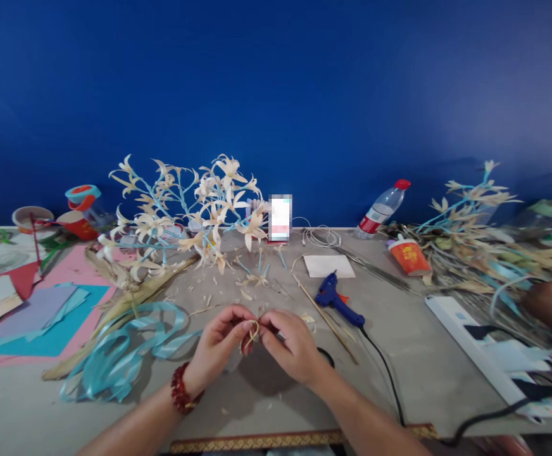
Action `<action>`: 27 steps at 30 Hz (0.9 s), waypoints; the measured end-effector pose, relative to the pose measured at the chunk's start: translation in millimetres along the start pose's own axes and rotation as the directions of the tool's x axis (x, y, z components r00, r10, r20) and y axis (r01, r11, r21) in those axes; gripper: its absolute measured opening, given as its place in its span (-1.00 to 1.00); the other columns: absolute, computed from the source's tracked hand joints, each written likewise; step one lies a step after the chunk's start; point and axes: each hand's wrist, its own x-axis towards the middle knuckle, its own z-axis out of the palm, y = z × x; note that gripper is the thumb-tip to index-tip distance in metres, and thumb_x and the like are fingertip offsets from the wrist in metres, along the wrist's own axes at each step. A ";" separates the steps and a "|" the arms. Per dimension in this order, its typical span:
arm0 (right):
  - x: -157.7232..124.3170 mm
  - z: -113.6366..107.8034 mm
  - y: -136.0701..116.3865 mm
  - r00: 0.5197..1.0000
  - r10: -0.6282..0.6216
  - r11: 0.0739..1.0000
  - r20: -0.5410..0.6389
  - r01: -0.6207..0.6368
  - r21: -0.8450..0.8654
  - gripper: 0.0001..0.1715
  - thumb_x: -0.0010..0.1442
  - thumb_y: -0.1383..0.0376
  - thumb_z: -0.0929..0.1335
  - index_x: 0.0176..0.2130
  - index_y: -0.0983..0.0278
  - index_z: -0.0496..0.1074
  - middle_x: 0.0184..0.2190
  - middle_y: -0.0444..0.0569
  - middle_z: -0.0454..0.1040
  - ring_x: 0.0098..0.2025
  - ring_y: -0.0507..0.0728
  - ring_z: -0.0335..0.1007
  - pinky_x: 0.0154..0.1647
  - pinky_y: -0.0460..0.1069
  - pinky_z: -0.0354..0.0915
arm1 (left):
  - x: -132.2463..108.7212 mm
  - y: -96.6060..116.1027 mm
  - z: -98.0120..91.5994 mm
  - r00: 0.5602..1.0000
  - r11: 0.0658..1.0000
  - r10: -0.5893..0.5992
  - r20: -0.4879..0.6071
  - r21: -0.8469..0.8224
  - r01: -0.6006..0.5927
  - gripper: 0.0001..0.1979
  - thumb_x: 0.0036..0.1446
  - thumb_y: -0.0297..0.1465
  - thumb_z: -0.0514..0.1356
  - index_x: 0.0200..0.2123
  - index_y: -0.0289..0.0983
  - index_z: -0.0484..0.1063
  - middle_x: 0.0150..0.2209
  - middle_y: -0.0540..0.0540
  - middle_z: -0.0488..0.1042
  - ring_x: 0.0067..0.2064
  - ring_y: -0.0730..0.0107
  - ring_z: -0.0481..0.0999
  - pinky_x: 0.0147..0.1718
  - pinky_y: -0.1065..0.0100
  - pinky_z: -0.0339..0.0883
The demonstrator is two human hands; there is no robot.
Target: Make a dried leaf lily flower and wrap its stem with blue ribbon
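My left hand (226, 332) and my right hand (285, 339) meet at the middle of the table. Between their fingertips is a pale husk strip (256, 329) bent into a small loop. Both hands are closed in a pinch on it; parts of the strip are hidden by the fingers. Left of my hands lies a heap of light-blue ribbon (114, 364). To the right a blue glue gun (337, 301) rests on the table beside a thin wooden stick (326, 320). Cream husk flowers on blue stems (226, 196) stand behind my hands.
Coloured paper sheets (43, 329) lie at left. A white power strip (480, 354) with cables is at right, near a red paper cup (409, 254) and a tilted bottle (383, 209). A pixelated phone-like screen (280, 218) stands at the back. Husk scraps litter the table.
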 end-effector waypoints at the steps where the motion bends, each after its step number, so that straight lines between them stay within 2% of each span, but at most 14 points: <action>1: -0.3 -0.1 -0.1 1.000 -0.005 1.000 -0.006 0.005 -0.004 -0.81 0.28 0.29 0.24 -0.38 0.22 0.33 -0.52 -0.13 0.39 -0.45 0.07 0.29 -0.40 -0.07 0.14 | -0.6 0.8 0.1 1.000 1.000 0.010 0.002 0.026 -0.011 -0.84 0.17 -0.29 0.28 -0.28 -0.28 0.50 -0.44 0.00 0.45 -0.51 0.52 0.43 -0.52 0.46 0.34; 6: -1.1 0.3 -1.9 1.000 -0.026 1.000 -0.016 0.026 -0.012 -0.81 0.27 0.29 0.24 -0.39 0.22 0.34 -0.53 -0.15 0.38 -0.47 0.06 0.29 -0.41 -0.07 0.16 | -1.8 1.8 -0.7 0.996 0.980 0.091 0.013 0.175 -0.091 -0.85 0.18 -0.31 0.26 -0.30 -0.28 0.50 -0.39 -0.03 0.44 -0.47 0.50 0.41 -0.48 0.46 0.33; 10: -1.5 1.6 -3.9 0.999 0.040 0.994 -0.010 -0.039 0.105 -0.85 0.26 0.32 0.26 -0.35 0.22 0.37 -0.50 -0.15 0.42 -0.45 0.05 0.34 -0.41 -0.09 0.22 | 0.1 0.2 -3.1 0.995 0.952 0.097 0.005 0.290 -0.094 -0.82 0.21 -0.29 0.22 -0.34 -0.29 0.47 -0.44 -0.02 0.42 -0.48 0.48 0.42 -0.48 0.46 0.32; 13: -1.2 0.0 -5.3 0.996 0.061 0.989 -0.073 -0.050 0.137 -0.87 0.28 0.32 0.27 -0.18 0.23 0.40 -0.36 -0.07 0.49 -0.36 0.07 0.41 -0.31 -0.06 0.31 | 1.7 -0.5 -4.2 0.995 0.930 0.096 -0.005 0.357 -0.087 -0.80 0.23 -0.27 0.20 -0.34 -0.29 0.45 -0.48 0.00 0.42 -0.50 0.47 0.41 -0.47 0.45 0.31; 16: 0.8 -4.2 -6.0 0.994 -0.012 0.991 -0.106 0.026 0.135 -0.79 0.28 0.31 0.29 -0.08 0.23 0.41 -0.22 0.01 0.49 -0.26 0.11 0.43 -0.17 0.01 0.35 | 3.1 -0.3 -3.4 0.996 0.920 0.072 0.046 0.382 -0.084 -0.80 0.25 -0.27 0.18 -0.35 -0.28 0.44 -0.50 0.00 0.44 -0.48 0.44 0.43 -0.42 0.43 0.31; 20: 4.1 -7.6 -3.7 0.998 -0.039 0.976 -0.044 0.048 0.210 -0.79 0.29 0.30 0.30 -0.08 0.21 0.45 -0.23 -0.01 0.48 -0.23 0.11 0.43 -0.19 0.00 0.36 | 5.5 0.4 -0.8 0.997 0.958 0.002 0.078 0.285 -0.025 -0.79 0.22 -0.25 0.20 -0.37 -0.29 0.42 -0.50 0.01 0.45 -0.49 0.43 0.47 -0.45 0.42 0.32; 23: 4.9 -6.3 0.2 1.000 0.018 0.966 -0.021 -0.012 0.258 -0.82 0.30 0.28 0.31 -0.12 0.22 0.48 -0.30 -0.04 0.50 -0.28 0.09 0.45 -0.27 -0.04 0.36 | 7.3 2.1 0.8 0.996 0.989 -0.058 0.068 0.141 0.048 -0.74 0.17 -0.19 0.24 -0.37 -0.29 0.41 -0.50 0.02 0.45 -0.53 0.42 0.50 -0.47 0.40 0.36; 27: 4.3 -2.9 5.4 0.995 0.089 0.933 -0.033 -0.072 0.353 -0.82 0.29 0.24 0.33 -0.21 0.22 0.53 -0.36 -0.07 0.55 -0.33 0.08 0.48 -0.33 -0.07 0.37 | 8.0 4.2 2.4 0.995 0.994 -0.077 0.069 0.082 0.071 -0.70 0.13 -0.16 0.28 -0.39 -0.29 0.40 -0.51 0.02 0.47 -0.53 0.41 0.52 -0.48 0.38 0.39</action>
